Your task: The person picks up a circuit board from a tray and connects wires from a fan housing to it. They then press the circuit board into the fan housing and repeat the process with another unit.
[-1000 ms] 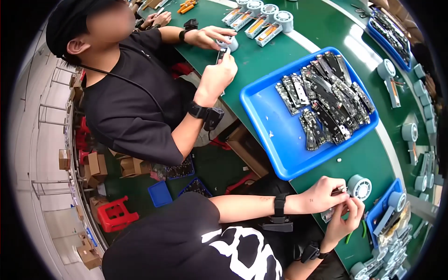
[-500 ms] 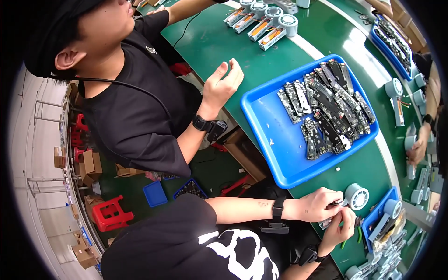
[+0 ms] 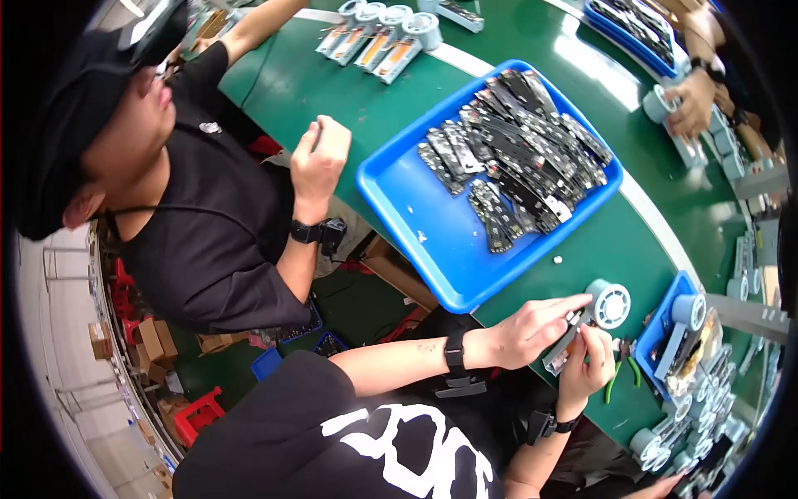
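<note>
A handheld fan point(image 3: 612, 306) with a round grey-blue head and an opened, slim handle is held between my hands just above the green table. My left hand point(image 3: 525, 334) grips it from the left, with its index finger stretched toward the fan head. From the near right, my right hand point(image 3: 587, 363) pinches the handle just below the head. Small parts inside the handle are mostly hidden by my fingers. Beside my right hand lie green-handled pliers point(image 3: 622, 371).
A blue tray point(image 3: 453, 293) of dark circuit boards stands beyond my left hand. At right is a smaller blue tray point(image 3: 653, 376), near piled fan bodies point(image 3: 702, 407). A co-worker point(image 3: 220, 224) sits at left, a hand raised. Several fans point(image 3: 391, 54) stand at the far edge.
The view has shifted, so the tray and table appear farther left. My left index finger has straightened along the fan, and more of the handle shows. Across the table, another person's hand has moved onto a fan.
</note>
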Demonstrator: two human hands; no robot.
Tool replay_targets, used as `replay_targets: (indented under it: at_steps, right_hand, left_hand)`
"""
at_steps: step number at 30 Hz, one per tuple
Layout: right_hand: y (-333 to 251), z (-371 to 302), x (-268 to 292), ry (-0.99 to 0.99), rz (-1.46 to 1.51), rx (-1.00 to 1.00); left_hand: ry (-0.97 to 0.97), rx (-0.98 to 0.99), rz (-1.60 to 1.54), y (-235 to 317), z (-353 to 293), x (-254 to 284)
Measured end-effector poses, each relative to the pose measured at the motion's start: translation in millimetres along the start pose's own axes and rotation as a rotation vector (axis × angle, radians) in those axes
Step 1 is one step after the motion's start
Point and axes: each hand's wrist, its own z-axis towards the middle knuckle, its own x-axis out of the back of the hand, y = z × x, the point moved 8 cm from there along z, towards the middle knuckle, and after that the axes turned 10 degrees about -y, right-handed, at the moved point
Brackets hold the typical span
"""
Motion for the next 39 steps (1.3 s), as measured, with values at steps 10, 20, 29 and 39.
replay_targets:
  at_steps: [10,20,29,39]
  right_hand:
    - [27,59,-23,0.038,0.073,0.075]
    - [20,57,-29,0.062,0.011,0.094]
    - [-4,70,-37,-0.073,-0.068,0.146]
    - [-24,40,-13,-0.298,-0.147,0.204]
  left_hand:
    - [-0.126,0.539,-0.423,-48,14,8]
    - [-0.176,0.498,-0.361,-50,9,8]
    - [-0.094,0.531,-0.091,-33,8,30]
    - [-0.036,0.235,0.061,14,-7,17]
